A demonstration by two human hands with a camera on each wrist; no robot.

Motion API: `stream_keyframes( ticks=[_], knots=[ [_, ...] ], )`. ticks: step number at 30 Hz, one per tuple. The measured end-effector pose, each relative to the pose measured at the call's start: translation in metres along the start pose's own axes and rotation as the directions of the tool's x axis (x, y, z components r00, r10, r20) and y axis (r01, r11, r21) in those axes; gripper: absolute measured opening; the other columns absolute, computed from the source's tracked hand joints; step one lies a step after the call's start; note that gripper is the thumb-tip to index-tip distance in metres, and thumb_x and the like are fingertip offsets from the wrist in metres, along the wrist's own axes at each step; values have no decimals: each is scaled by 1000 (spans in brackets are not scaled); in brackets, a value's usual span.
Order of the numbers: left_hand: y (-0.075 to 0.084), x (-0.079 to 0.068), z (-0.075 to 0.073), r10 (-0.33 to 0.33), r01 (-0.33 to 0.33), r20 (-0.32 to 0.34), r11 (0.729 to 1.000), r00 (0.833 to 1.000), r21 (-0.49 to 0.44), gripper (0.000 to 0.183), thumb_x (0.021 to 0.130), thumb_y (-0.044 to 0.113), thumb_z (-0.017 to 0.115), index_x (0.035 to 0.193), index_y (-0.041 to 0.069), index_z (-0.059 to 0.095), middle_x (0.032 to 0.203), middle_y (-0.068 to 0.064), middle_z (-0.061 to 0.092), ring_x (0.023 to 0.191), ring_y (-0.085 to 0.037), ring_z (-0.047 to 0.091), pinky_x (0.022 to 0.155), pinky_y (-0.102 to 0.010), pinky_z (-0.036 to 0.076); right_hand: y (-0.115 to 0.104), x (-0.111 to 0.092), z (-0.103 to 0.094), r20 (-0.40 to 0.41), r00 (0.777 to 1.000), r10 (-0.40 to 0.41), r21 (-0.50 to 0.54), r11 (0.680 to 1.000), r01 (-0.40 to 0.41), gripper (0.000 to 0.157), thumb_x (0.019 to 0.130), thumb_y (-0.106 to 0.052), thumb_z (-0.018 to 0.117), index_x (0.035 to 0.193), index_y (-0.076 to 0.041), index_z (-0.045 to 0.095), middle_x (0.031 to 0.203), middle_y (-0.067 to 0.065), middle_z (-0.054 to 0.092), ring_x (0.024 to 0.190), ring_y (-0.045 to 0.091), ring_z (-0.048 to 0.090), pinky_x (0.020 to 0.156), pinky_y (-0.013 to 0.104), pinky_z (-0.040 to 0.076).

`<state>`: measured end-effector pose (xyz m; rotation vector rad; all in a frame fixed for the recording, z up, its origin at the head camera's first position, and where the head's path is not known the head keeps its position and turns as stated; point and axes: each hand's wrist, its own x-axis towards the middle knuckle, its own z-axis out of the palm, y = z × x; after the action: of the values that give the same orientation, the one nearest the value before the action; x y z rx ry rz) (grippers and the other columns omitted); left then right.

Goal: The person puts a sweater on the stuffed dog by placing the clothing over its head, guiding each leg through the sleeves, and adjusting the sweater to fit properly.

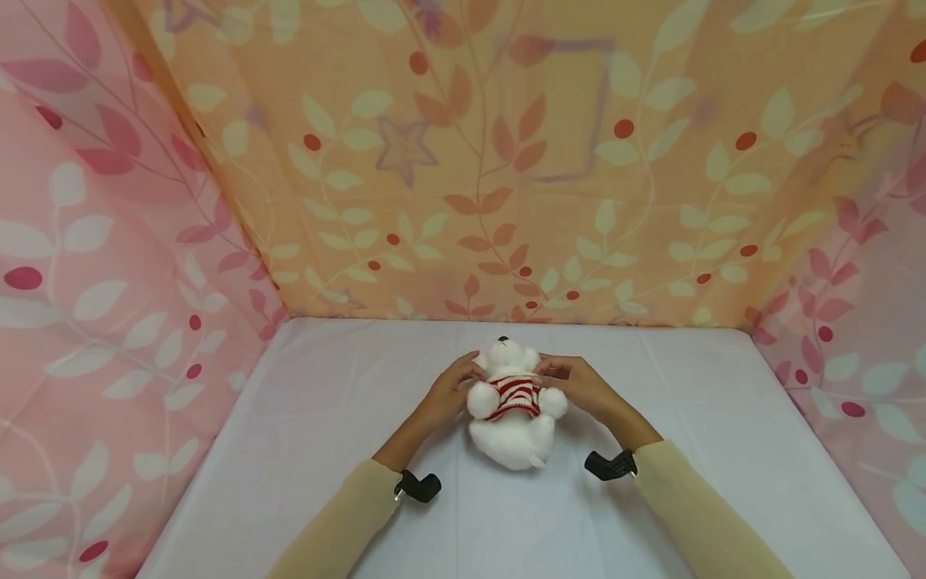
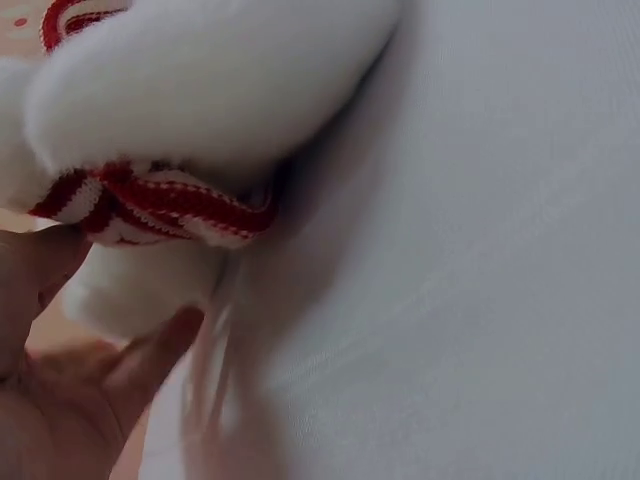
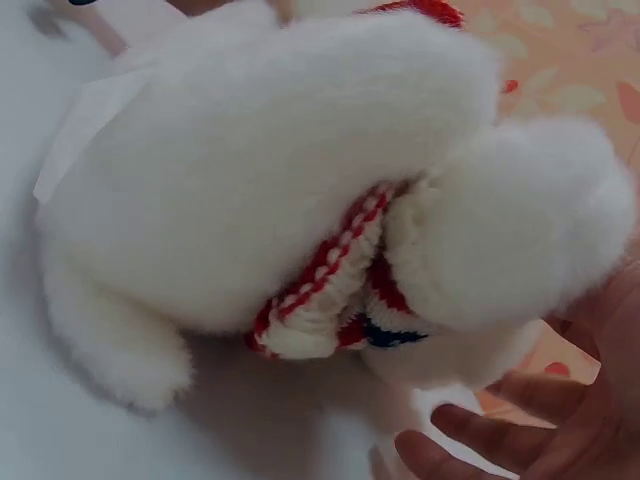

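Observation:
A white plush teddy bear [image 1: 515,441] in a red-and-white striped knit sweater [image 1: 518,396] is on the white table, dark nose at the far end. My left hand [image 1: 454,386] holds it at the head and shoulder on the left. In the left wrist view, the thumb [image 2: 55,255] meets the sweater and a finger [image 2: 165,350] lies along the white plush below. On the bear's other side is my right hand [image 1: 579,384], fingertips at its head. The right wrist view shows those fingers [image 3: 490,435] spread and fairly straight beside the plush, under a round paw [image 3: 520,225].
The white-covered table [image 1: 340,362] extends around the bear. Floral cloth walls stand behind it [image 1: 477,161], at the left [image 1: 108,322] and at the right [image 1: 861,322]. A black wrist camera sits at each cuff, the left one [image 1: 419,486] and the right one [image 1: 610,465].

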<state>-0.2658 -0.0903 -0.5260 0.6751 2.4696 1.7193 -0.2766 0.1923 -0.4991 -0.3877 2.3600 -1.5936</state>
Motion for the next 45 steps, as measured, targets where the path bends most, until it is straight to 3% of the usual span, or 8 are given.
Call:
stream_keyframes(
  ticks=[6, 14, 19, 22, 27, 31, 40, 45],
  knots=[
    [1, 3, 4, 15, -15, -15, 1000, 1000, -5, 11, 97, -1, 63, 102, 7, 58, 129, -12, 62, 116, -30, 63, 97, -46, 51, 5, 4, 8, -62, 998, 11, 54, 999, -7, 19, 94, -21, 75, 101, -4, 70, 147, 20, 52, 141, 38, 43, 113, 52, 36],
    [3, 8, 7, 59, -55, -110, 998, 992, 42, 6, 104, 12, 57, 102, 8, 53, 118, -13, 67, 101, -22, 72, 84, -35, 55, 1, 8, 16, -178, 976, -121, -7, 992, 122, 14, 96, -13, 72, 94, 0, 69, 104, 16, 67, 80, 18, 70, 70, 27, 54],
    [4, 6, 9, 79, -65, -145, 993, 986, 98, 9, 99, 6, 64, 104, 7, 57, 112, -10, 66, 99, -18, 68, 87, -37, 52, -1, 7, 20, -243, 962, -120, -108, 989, 96, 12, 92, -14, 76, 95, -3, 71, 114, 15, 70, 88, 22, 73, 82, 37, 56],
    [7, 0, 8, -1, 20, -151, 992, 989, 126, 18, 96, 8, 68, 111, 6, 58, 115, -11, 66, 106, -20, 63, 91, -38, 49, -7, 2, 22, -266, 964, -23, -114, 993, -8, 27, 91, -24, 78, 107, -4, 69, 124, 16, 67, 101, 28, 71, 89, 42, 55],
    [17, -7, -1, -203, 208, -82, 976, 976, 61, 19, 98, 13, 61, 107, -3, 66, 88, -7, 66, 76, -15, 59, 65, -29, 49, -18, -9, 22, -128, 975, 183, -67, 979, -193, 47, 97, -44, 67, 112, 0, 70, 99, 11, 72, 87, 21, 64, 72, 34, 54],
    [23, -9, -7, -208, 211, 65, 977, 976, -43, 30, 102, 11, 54, 93, -13, 70, 64, 0, 53, 58, -10, 46, 53, -24, 39, -23, -14, 20, 34, 977, 212, -6, 977, -212, 46, 103, -43, 57, 102, 0, 76, 81, 1, 67, 74, 14, 57, 65, 29, 49],
    [47, -11, -5, -150, 151, 19, 980, 988, -129, 32, 105, 19, 57, 98, -5, 77, 85, -5, 72, 79, -7, 60, 67, -23, 49, -41, -27, 21, -97, 995, 39, -19, 999, -41, 33, 100, -35, 65, 106, -5, 77, 95, 2, 73, 92, 17, 61, 79, 31, 50],
    [50, -7, 0, -60, 59, -2, 986, 998, -154, 27, 102, 16, 62, 117, -4, 73, 116, -15, 73, 114, -23, 67, 95, -38, 54, -47, -30, 21, -196, 968, -157, -105, 985, 139, 23, 103, -24, 62, 105, -5, 75, 92, 4, 73, 86, 16, 64, 75, 28, 52]
  ],
)
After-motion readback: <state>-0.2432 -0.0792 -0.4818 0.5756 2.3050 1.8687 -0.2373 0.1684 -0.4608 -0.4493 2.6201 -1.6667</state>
